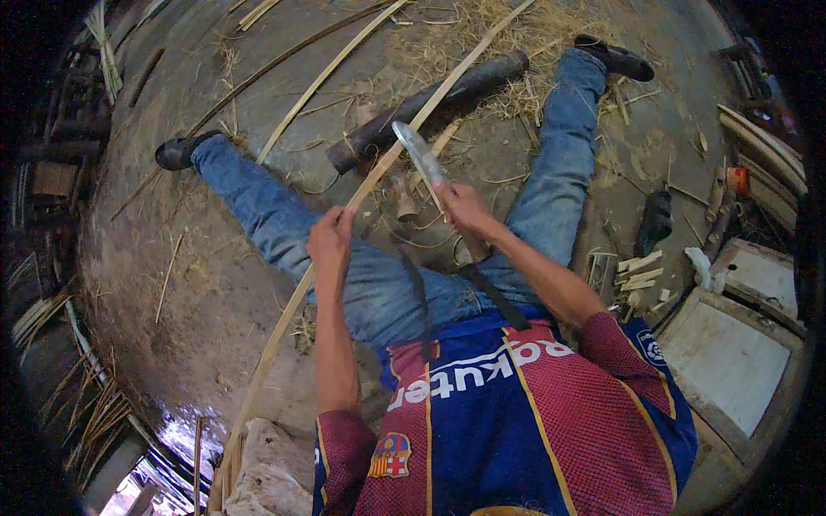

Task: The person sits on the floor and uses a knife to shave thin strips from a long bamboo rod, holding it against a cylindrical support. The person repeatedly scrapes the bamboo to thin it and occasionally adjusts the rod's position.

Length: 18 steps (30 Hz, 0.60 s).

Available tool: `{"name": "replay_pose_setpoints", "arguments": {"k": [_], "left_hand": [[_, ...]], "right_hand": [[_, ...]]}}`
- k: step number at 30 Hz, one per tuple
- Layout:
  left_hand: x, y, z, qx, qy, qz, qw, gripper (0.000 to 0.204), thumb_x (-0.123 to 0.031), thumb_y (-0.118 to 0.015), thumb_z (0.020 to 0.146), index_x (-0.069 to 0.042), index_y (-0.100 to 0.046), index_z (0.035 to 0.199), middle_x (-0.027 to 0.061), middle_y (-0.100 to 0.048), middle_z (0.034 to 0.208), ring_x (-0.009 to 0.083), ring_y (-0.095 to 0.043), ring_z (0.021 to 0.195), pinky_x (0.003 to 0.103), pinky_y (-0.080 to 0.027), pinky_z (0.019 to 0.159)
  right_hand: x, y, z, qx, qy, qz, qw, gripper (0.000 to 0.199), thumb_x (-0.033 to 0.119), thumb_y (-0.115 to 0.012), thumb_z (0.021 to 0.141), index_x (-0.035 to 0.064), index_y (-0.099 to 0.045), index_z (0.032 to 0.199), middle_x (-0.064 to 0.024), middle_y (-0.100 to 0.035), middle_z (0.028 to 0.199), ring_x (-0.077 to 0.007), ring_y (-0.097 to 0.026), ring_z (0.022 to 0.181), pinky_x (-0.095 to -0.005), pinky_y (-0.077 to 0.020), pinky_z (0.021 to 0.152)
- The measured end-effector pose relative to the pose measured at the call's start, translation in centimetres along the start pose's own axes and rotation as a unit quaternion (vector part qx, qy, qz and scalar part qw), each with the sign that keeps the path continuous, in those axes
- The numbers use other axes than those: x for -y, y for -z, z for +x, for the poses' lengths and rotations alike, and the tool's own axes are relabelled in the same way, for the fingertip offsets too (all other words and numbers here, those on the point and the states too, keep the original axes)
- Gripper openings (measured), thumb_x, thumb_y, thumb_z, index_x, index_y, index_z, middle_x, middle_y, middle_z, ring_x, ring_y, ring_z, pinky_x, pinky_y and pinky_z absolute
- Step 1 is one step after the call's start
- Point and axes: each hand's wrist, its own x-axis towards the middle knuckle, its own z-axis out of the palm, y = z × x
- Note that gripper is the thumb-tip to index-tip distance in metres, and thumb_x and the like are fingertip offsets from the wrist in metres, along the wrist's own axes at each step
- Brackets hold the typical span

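Note:
My left hand point(331, 245) is closed around a long, narrow bamboo strip point(274, 344). The strip slants from the lower left up past the hand and crosses over a dark round log point(370, 146) on the floor between my legs. In my closed right hand point(462, 206) is a knife point(419, 155) with a broad, pale, curved blade. Its blade points up and left, with the tip close beside the strip; whether they touch I cannot tell. A long handle appears to run back under my right forearm.
Thin shavings point(495, 103) lie heaped around the log's far end. Another bamboo strip point(331, 86) stretches across the floor at the upper left. On the right are wooden-framed panels point(731, 361), cut wood pieces point(638, 275) and a dark object point(656, 219). A pale sack point(274, 464) sits at lower left.

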Motion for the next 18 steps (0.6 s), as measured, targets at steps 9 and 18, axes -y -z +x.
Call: {"name": "replay_pose_setpoints", "arguments": {"k": [9,18], "left_hand": [[1.0,-0.2,2.3,0.056,-0.004,-0.081,0.995,0.032,-0.037,-0.065,0.091,-0.01,-0.073,0.105,0.0124,-0.07,0.082,0.0291,-0.067,0.077,0.038,-0.05,0.071],[-1.2,-4.1,7.4,0.039,-0.022,-0.14,0.989,0.035,-0.037,-0.065,0.094,-0.004,-0.074,0.102,0.0108,-0.072,0.088,0.0165,-0.066,0.076,0.032,-0.051,0.07]], "right_hand": [[1.1,-0.6,-1.0,0.021,-0.024,0.028,0.999,0.056,0.058,-0.053,0.096,0.0063,-0.054,0.075,-0.0024,-0.051,0.056,-0.0142,-0.052,0.043,-0.0314,-0.0452,0.042],[-1.2,1.2,1.9,-0.045,-0.014,0.007,0.999,0.06,0.059,-0.049,0.098,0.0054,-0.058,0.071,-0.0055,-0.058,0.06,-0.0178,-0.057,0.049,-0.0359,-0.0464,0.046]]}}
